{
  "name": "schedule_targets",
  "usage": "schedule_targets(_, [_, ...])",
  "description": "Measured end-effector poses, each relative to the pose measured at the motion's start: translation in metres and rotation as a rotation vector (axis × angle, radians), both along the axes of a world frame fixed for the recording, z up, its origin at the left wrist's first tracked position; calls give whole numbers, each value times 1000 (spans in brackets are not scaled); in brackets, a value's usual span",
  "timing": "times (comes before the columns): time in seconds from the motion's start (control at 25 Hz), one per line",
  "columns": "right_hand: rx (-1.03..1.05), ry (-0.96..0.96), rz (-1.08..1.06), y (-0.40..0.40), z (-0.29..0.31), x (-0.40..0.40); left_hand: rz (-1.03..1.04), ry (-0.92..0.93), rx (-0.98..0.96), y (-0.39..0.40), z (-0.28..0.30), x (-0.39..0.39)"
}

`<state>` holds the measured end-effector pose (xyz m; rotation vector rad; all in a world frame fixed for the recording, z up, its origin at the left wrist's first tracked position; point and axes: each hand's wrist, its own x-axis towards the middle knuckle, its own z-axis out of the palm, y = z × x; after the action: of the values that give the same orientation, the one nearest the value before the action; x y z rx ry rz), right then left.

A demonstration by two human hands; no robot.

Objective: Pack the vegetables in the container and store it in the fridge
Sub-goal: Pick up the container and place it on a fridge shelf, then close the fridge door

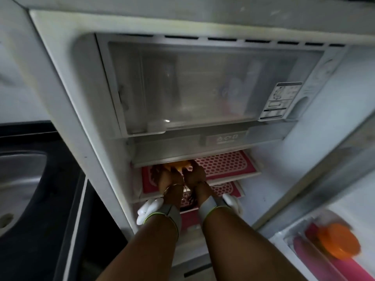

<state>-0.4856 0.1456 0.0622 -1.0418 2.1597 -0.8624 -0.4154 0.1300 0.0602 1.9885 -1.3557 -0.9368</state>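
Note:
Both my hands reach into the open fridge at its upper shelf, which is covered by a red patterned mat. My left hand and my right hand are side by side on an orange container that sits on the mat, mostly hidden under the chiller tray above. Only the near edge of the container shows between my fingers. The vegetables are not visible.
A frosted freezer compartment door fills the top of the fridge. A second red-matted shelf lies below. The open fridge door at right holds an orange lid and pink items. A steel sink in a dark counter is at left.

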Motion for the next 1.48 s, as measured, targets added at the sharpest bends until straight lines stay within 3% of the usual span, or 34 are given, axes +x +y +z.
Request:
schedule_targets(0.08, [34, 44, 37, 25, 17, -1, 7, -6, -24, 20, 15, 4])
schedule_targets(0.24, [21, 74, -34, 123, 43, -11, -53, 152, -93, 114, 41, -7])
schedule_targets(0.48, [-65, 168, -137, 335, 66, -45, -287, 197, -176, 316, 67, -46])
schedule_targets(0.68, [-104, 107, -614, 520, 90, -105, -524, 204, -165, 486, 95, -104])
schedule_targets(0.84, [-257, 114, -1093, 617, 130, -147, -658, 282, -270, 566, 127, -151])
schedule_targets(1.0, [-426, 199, -1297, 676, 159, -188, -777, 364, -344, 617, 151, -195])
schedule_targets(1.12, [-545, 170, -1239, 687, 179, -226, -818, 403, -378, 635, 164, -220])
schedule_targets(1.28, [-639, 62, -1146, 678, 204, -261, -884, 271, -483, 639, 166, -244])
schedule_targets(1.48, [-592, 95, -1198, 682, 211, -255, -869, 215, -477, 641, 163, -249])
